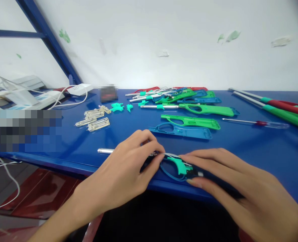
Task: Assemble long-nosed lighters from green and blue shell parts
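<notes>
The blue lighter half-shell is held at the front edge of the blue table, between the two hands, with a turquoise trigger seated in its finger loop. By the right hand the handle part is gripped, fingers along the far side and thumb at the near edge. By the left hand a white wire appears to be pinched between thumb and forefinger, just above the loop. For this wire work to be done well, it is judged that the shell should be held level and firmly supported, so that the trigger is not lifted; the wire should be pressed gently along the shell's rim, without sharp bending, and no slack should be left across the trigger. The middle of the metal tube is covered by the left hand, and most of the handle is hidden under the right. Where the wire ends cannot be told. Farther back, the pile of lighter parts is too overlapped to be counted, and the green lighter is cut off at the right border.
</notes>
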Motion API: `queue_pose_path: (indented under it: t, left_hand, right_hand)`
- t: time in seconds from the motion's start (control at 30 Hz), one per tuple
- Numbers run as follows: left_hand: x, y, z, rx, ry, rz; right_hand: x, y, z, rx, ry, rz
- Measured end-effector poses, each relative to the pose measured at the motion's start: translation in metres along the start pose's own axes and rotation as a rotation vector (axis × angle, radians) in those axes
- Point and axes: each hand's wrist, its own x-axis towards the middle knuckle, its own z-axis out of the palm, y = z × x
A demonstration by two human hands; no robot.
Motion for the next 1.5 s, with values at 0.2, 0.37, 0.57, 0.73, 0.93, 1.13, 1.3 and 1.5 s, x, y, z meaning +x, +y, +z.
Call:
queue_pose_path:
  t: [0.2,0.37,0.57,0.73,0.93,1.13,1.3,1.5]
  left_hand:
    - [0.0002,0.0002,-0.0004,0.024,0.057,0.067]
    - [0.0004,0.0004,-0.0039,0.155,0.045,0.208]
    - [-0.0013,0.0024,-0.0026,0.171,0.091,0.238]
    - [-0.0037,0.0011,0.0018,0.065,0.133,0.190]
    - [-0.0071,-0.0008,0.0008,0.110,0.126,0.221]
    - [-0.0064,0.0017,0.0010,0.087,0.115,0.231]
    - [-0.0058,0.0046,0.0031,0.070,0.134,0.227]
    - [-0.0077,0.0032,0.0035,0.127,0.166,0.255]
  right_hand:
    - [-0.0024,0.0010,0.0009,-0.005,-0.003,0.008]
    - [-0.0021,0.0006,0.0008,-0.012,-0.006,-0.009]
    - [0.0000,0.0003,-0.0006,-0.006,-0.023,-0.003]
    - [0.0000,-0.0004,-0.0016,0.015,-0.004,0.000]
    - [-0.0009,0.0000,-0.0001,0.011,0.009,-0.020]
    - [-0.0016,0.0006,0.0019,0.003,0.010,-0.016]
    - [-0.0074,0.0021,-0.0007,-0.028,-0.005,-0.006]
    - [-0.0088,0.0037,-0.0011,-0.074,-0.008,-0.049]
